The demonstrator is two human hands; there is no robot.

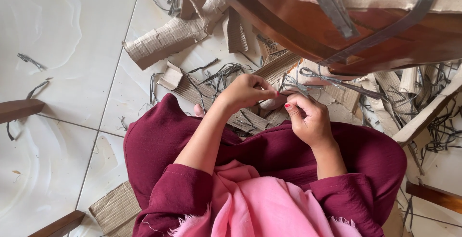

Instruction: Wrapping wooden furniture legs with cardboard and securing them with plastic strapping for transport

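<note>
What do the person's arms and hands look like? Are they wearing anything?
Both arms are bare from wrist to elbow, with loose dark maroon sleeves pushed up. No gloves, rings or watch show. The left hand and right hand have red-painted nails on the fingers. A pink cloth with frayed edges hangs between the arms.

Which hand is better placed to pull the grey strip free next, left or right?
Probably the right hand: its fingertips pinch the grey strip where it runs toward the wooden furniture piece. The left hand sits beside it, fingers curled, seemingly steadying the strip's end.
</note>
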